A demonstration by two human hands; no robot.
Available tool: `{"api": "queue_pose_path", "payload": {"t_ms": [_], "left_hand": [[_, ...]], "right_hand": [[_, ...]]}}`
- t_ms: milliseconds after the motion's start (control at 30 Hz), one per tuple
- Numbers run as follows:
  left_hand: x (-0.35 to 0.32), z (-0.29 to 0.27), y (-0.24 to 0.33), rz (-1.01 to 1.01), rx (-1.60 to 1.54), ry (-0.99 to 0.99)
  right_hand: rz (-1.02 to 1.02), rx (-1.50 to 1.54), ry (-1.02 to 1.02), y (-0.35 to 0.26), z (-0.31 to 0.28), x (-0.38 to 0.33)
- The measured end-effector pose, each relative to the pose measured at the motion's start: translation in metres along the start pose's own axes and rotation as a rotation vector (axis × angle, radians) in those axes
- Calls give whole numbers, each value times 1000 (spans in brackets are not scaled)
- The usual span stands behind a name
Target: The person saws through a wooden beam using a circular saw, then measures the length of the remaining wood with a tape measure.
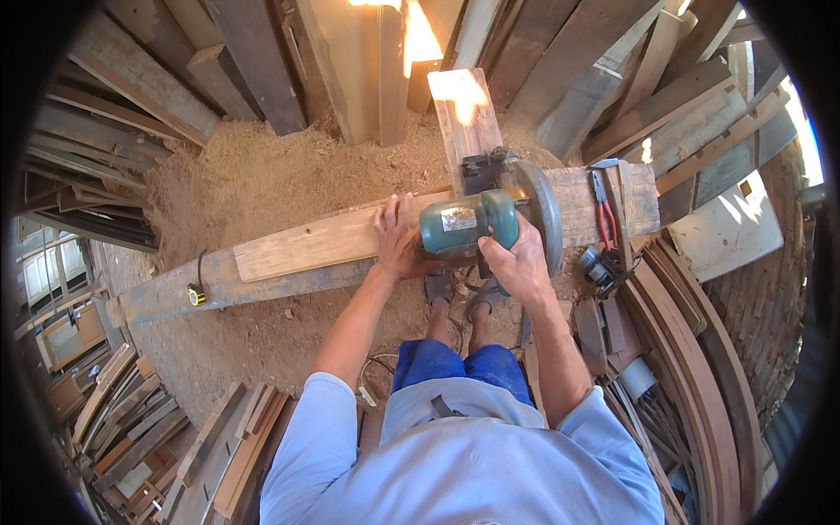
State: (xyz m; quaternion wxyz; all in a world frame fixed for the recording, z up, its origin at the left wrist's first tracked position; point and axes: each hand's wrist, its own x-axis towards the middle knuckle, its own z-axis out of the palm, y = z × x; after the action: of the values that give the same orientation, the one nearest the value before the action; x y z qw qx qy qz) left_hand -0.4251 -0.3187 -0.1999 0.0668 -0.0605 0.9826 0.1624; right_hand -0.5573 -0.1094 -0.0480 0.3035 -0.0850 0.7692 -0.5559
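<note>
Sawing: right hand (pixel 522 262) gripped the circular saw (pixel 486 223)
Bracing: left hand (pixel 398 236) lay flat on the plank (pixel 315 245), its length running leftward

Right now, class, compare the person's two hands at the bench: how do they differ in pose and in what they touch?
The left hand lies flat, fingers spread, on the pale plank; the right hand curls around the teal circular saw. The left arm reaches straighter; the right bends more. Both are bare.
</note>
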Motion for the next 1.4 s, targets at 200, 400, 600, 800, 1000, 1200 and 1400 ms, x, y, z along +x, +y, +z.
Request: {"api": "queue_pose_path", "payload": {"t_ms": [200,400,600,800,1000,1200,1400], "left_hand": [[-2,13,-9,31,14,105],[-1,8,-5,39,-22,112],[-1,5,-3,31,-5,61],[-1,9,-6,-33,1,-73],[1,4,-1,-68,66,-201],[2,-9,2,-88,71,-256],[4,-12,5,-87,92,-225]], "right_hand": [[43,17,-19,-4,1,8],[46,32,-20,-3,1,17],[21,23,-3,7,3,29],[80,-7,-14,-12,1,39],[131,-192,80,-7,6,65],[26,33,30,-17,-29,50],[11,-76,210,-22,-88,-52]]}}
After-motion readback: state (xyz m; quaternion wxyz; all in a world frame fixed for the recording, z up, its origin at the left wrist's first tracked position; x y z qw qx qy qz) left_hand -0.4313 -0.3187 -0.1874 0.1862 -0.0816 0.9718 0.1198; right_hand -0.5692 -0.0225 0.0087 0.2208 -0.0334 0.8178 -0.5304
